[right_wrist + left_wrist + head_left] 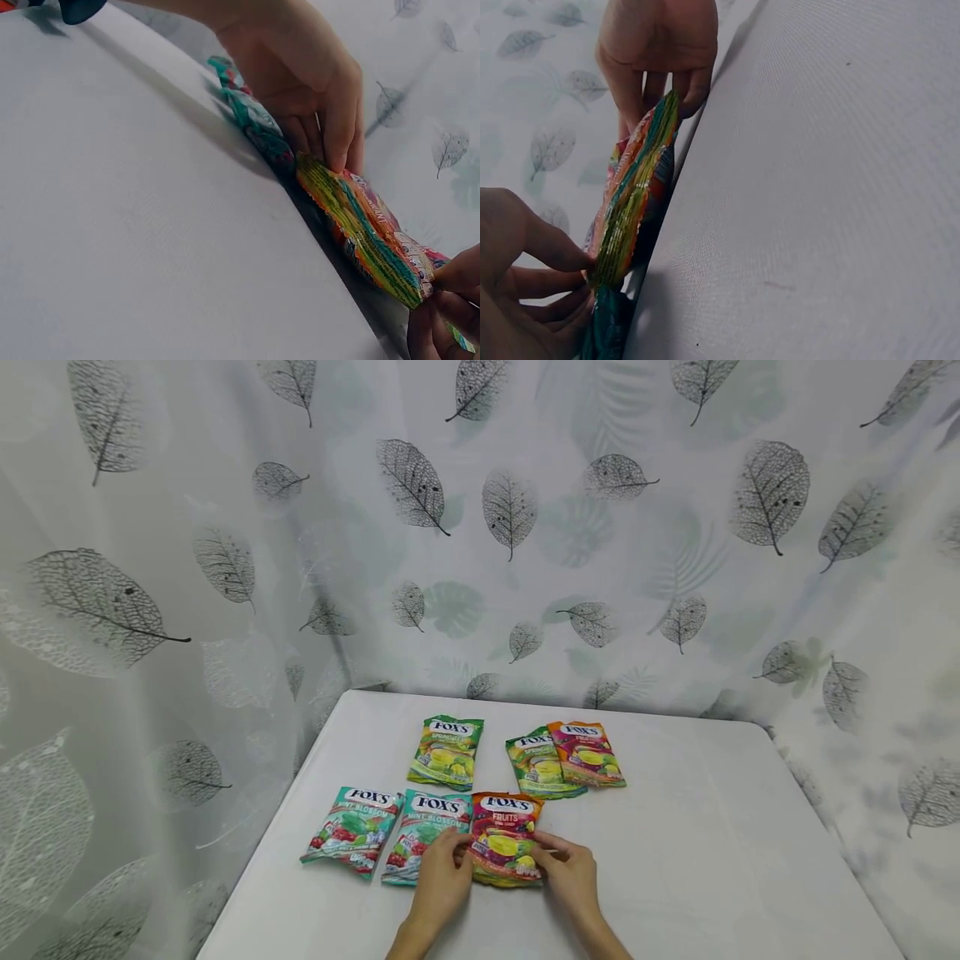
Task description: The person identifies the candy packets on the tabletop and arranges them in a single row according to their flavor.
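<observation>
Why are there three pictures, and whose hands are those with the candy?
They belong to one person wearing three cameras. The big picture comes from a camera on the head, looking down at a white table. The other two come from cameras on each wrist, so they see the table from very low. Six candy bags lie there. The left hand and the right hand pinch the two sides of the orange fruit candy bag, next to a teal mint bag.
</observation>
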Tool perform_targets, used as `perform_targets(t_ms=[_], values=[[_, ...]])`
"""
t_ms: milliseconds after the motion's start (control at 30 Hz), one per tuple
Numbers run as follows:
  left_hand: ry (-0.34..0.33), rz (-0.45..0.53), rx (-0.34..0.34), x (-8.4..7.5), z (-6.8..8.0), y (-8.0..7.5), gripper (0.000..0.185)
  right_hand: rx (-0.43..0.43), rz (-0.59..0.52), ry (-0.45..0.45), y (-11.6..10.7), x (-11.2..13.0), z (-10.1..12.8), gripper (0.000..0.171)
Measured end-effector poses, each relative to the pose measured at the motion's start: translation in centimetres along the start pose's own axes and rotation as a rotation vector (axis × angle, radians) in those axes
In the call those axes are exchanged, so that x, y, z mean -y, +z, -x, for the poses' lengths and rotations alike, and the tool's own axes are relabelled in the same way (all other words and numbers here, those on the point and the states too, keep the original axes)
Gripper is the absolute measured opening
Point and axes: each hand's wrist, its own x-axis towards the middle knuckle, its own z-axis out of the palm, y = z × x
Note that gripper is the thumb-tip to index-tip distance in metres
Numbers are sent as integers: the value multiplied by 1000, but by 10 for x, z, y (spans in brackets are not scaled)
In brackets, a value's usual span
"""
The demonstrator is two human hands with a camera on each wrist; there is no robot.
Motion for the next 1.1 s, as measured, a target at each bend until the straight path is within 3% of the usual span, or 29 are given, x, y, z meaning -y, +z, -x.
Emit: perform_targets(t_ms=[233, 433, 733, 933, 1100], values=[[-8, -32, 8, -6, 0, -4, 24, 24, 2, -25, -1, -2, 0, 28], [-17, -61, 9, -8, -1, -4, 23, 34, 66, -69, -4, -3, -2, 28], [-8, -77, 2, -10, -2, -9, 20, 119, 86, -103, -12, -5, -8, 30], [9, -153, -23, -16, -3, -8, 19, 162, 112, -123, -18, -5, -10, 33], [1, -205, -35, -25, -7, -5, 29, 148, 134, -131, -23, -2, -14, 30]])
